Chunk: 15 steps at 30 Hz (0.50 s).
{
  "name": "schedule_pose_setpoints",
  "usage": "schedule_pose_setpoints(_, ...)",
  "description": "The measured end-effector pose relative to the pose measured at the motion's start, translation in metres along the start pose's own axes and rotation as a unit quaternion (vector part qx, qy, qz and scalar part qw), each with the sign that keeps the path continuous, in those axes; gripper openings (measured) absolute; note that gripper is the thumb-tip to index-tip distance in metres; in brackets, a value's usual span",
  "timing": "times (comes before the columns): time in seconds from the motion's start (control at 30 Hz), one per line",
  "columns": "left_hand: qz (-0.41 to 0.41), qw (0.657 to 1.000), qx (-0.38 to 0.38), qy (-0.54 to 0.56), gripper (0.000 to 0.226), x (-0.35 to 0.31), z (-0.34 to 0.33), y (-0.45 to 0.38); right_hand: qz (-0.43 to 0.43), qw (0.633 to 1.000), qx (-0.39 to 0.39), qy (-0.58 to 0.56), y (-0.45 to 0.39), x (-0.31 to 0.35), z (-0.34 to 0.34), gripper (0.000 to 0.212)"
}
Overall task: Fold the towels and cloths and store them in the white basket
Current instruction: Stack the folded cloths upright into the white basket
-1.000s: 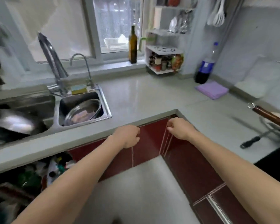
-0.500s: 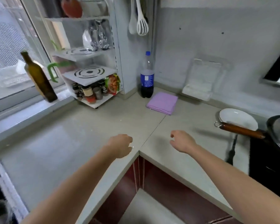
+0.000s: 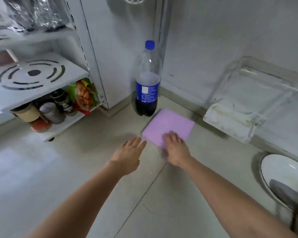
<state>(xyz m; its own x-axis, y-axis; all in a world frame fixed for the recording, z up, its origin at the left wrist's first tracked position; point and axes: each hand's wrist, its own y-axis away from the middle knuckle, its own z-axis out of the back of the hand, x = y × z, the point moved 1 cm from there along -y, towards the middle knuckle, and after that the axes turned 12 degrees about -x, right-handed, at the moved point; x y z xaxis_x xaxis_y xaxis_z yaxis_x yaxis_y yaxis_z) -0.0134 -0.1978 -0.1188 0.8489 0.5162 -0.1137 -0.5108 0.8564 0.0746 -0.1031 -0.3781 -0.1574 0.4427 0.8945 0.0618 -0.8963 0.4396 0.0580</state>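
Observation:
A folded purple cloth (image 3: pixel 170 124) lies flat on the grey counter (image 3: pixel 58 169), in the corner near the wall. My right hand (image 3: pixel 176 146) rests on the cloth's near edge with fingers spread. My left hand (image 3: pixel 129 152) hovers just left of the cloth, fingers straight and reaching toward its near-left corner, holding nothing. No white basket is in view.
A cola bottle (image 3: pixel 147 83) stands right behind the cloth. A white rack (image 3: pixel 41 79) with jars sits at the left. A clear plastic container (image 3: pixel 244 103) leans on the wall at the right. A white bowl (image 3: pixel 286 182) sits at the right edge.
The view swung from the sink to the counter corner and came closer. Both hands left the counter edge and reached forward; the right hand now lies on the purple cloth.

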Motion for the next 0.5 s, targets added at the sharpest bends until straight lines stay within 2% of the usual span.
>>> schedule_pose_setpoints(0.1, 0.001, 1.0, 0.018, -0.002, 0.079, 0.001, -0.022, -0.037, 0.001, 1.0, -0.001, 0.011, -0.021, -0.008, -0.022, 0.073)
schedule_pose_setpoints(0.23, -0.001, 1.0, 0.02, -0.005, 0.082, 0.002, -0.039, -0.07, 0.037, 0.996, -0.085, -0.001, -0.038, -0.014, -0.027, 0.053)
schedule_pose_setpoints(0.3, -0.005, 1.0, 0.01, 0.015, 0.087, 0.0, -0.037, -0.078, 0.054, 0.995, -0.083, -0.021, -0.043, -0.013, -0.015, 0.05)
schedule_pose_setpoints(0.4, -0.018, 0.998, -0.031, 0.047, 0.09, 0.002, -0.029, -0.076, 0.059, 0.993, -0.032, -0.1, -0.041, -0.01, 0.014, 0.038)
schedule_pose_setpoints(0.5, -0.03, 0.993, -0.095, 0.061, 0.088, 0.016, -0.021, -0.053, 0.096, 0.972, 0.081, -0.198, -0.038, 0.01, 0.043, 0.021)
